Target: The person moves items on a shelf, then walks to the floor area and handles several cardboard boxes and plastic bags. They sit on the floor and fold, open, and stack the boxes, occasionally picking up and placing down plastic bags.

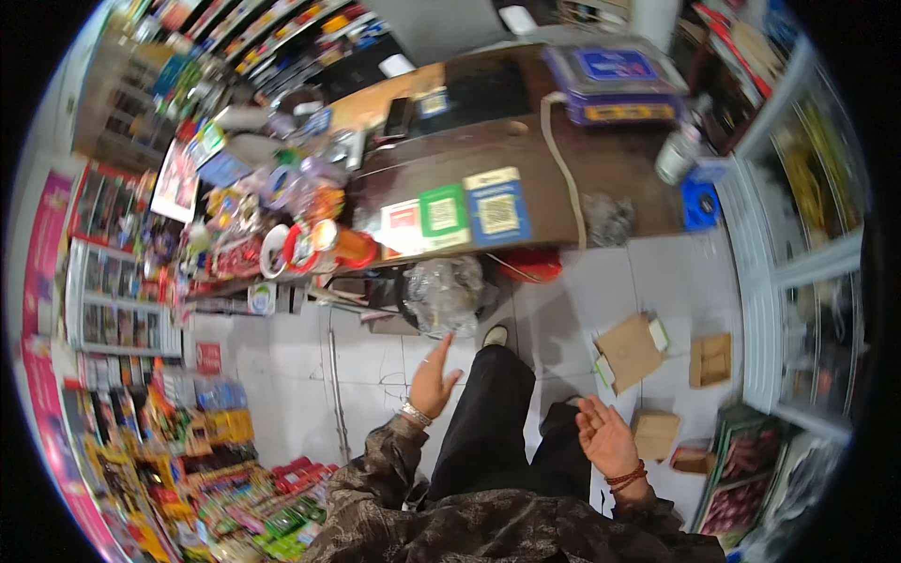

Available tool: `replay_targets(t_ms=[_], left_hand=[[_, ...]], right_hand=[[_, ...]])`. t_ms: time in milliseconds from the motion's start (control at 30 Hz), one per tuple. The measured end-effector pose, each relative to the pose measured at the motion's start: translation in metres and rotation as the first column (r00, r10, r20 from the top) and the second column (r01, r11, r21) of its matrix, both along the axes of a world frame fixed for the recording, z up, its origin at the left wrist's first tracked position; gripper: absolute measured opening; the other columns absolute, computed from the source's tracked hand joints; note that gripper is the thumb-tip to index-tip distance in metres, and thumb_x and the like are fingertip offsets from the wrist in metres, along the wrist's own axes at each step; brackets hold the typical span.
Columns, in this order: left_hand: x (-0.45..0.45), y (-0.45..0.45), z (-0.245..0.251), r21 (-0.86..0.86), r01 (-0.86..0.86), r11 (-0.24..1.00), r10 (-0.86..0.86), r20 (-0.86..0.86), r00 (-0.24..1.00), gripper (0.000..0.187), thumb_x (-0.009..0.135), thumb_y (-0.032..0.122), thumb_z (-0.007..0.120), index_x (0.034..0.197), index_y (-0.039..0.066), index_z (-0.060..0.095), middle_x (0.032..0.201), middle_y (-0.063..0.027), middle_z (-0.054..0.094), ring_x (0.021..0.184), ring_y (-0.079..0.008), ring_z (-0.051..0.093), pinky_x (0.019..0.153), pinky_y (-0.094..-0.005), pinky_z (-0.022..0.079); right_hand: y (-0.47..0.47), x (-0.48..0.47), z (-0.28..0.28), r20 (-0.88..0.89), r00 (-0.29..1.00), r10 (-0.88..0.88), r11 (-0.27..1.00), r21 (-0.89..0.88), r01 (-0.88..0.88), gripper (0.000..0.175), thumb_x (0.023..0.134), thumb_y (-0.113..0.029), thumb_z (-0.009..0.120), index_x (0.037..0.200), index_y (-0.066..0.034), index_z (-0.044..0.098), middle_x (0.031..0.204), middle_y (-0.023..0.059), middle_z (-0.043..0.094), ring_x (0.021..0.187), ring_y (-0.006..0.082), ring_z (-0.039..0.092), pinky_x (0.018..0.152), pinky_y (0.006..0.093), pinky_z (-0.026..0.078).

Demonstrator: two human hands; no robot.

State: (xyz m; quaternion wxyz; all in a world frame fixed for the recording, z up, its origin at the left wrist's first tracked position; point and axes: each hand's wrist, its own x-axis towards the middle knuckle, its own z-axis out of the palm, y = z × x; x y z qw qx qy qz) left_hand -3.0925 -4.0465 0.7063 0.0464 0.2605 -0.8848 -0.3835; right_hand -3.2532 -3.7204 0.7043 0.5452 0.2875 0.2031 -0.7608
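Observation:
My left hand (433, 383) is held over the tiled floor with thumb and fingers apart and nothing in it; a metal watch or bracelet circles the wrist. My right hand (607, 438) is raised palm up, empty, with a reddish bead bracelet at the wrist. Neither hand touches anything. Beyond the left hand, a bin lined with a clear plastic bag (445, 292) stands by the dark counter (422, 169). Printed code cards, one green (444, 214) and one blue (497, 210), lie near the counter's front edge. A dark phone (398, 117) rests farther back.
Goods crowd the counter's left end, including an orange-capped jar (345, 244). A purple box (616, 84) and a white bottle (678, 153) stand at its right. Flattened cardboard (631, 352) and small boxes (711, 360) lie on the floor. Glass cabinets (809, 267) line the right; packaged goods (281, 503) fill the lower left.

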Motion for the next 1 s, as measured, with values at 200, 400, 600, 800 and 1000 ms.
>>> replay_targets(t_ms=[200, 400, 600, 800, 1000], left_hand=[[0.054, -0.198, 0.054, 0.044, -0.425, 0.904, 0.403, -0.423, 0.812, 0.050, 0.093, 0.007, 0.049, 0.141, 0.002, 0.034, 0.139, -0.0144, 0.045, 0.123, -0.0262, 0.048, 0.101, -0.0351, 0.037], [0.073, -0.370, 0.082, 0.108, -0.560, 0.822, 0.523, -0.534, 0.664, 0.041, 0.099, 0.014, 0.044, 0.138, 0.001, 0.037, 0.136, -0.0141, 0.047, 0.119, -0.0225, 0.050, 0.098, -0.0339, 0.041], [0.084, -0.431, 0.051, 0.163, -0.607, 0.777, 0.595, -0.505, 0.626, 0.041, 0.100, 0.017, 0.044, 0.136, 0.001, 0.038, 0.134, -0.0138, 0.048, 0.119, -0.0236, 0.051, 0.099, -0.0345, 0.041], [0.077, -0.434, 0.029, 0.149, -0.602, 0.785, 0.605, -0.394, 0.692, 0.041, 0.099, 0.018, 0.044, 0.137, 0.001, 0.039, 0.132, -0.0146, 0.050, 0.116, -0.0242, 0.053, 0.097, -0.0357, 0.042], [0.061, -0.443, 0.025, 0.112, -0.566, 0.817, 0.554, -0.429, 0.714, 0.041, 0.099, 0.019, 0.046, 0.135, 0.001, 0.041, 0.130, -0.0147, 0.052, 0.115, -0.0239, 0.054, 0.096, -0.0354, 0.042]], right_hand=[[-0.137, -0.019, 0.012, -0.112, 0.992, 0.052, 0.991, 0.130, -0.037, 0.034, 0.096, -0.022, 0.050, 0.126, -0.0067, 0.053, 0.110, 0.0052, 0.061, 0.094, 0.0164, 0.058, 0.076, 0.0273, 0.049], [-0.303, 0.006, 0.053, -0.130, 0.973, 0.190, 0.981, -0.006, -0.192, 0.037, 0.099, -0.030, 0.046, 0.128, -0.0075, 0.052, 0.107, 0.0034, 0.061, 0.089, 0.0152, 0.057, 0.075, 0.0278, 0.048], [-0.358, 0.008, 0.063, -0.219, 0.948, 0.230, 0.973, 0.064, -0.221, 0.038, 0.099, -0.032, 0.045, 0.129, -0.0080, 0.051, 0.106, 0.0033, 0.061, 0.089, 0.0152, 0.057, 0.075, 0.0279, 0.047], [-0.359, -0.023, 0.048, -0.274, 0.941, 0.199, 0.969, 0.200, -0.146, 0.033, 0.098, -0.027, 0.049, 0.123, -0.0061, 0.053, 0.101, 0.0026, 0.057, 0.089, 0.0149, 0.054, 0.075, 0.0273, 0.046], [-0.360, -0.027, 0.048, -0.273, 0.950, 0.153, 0.971, 0.220, -0.093, 0.029, 0.096, -0.024, 0.053, 0.119, -0.0064, 0.056, 0.100, 0.0027, 0.058, 0.087, 0.0151, 0.055, 0.074, 0.0259, 0.046]])
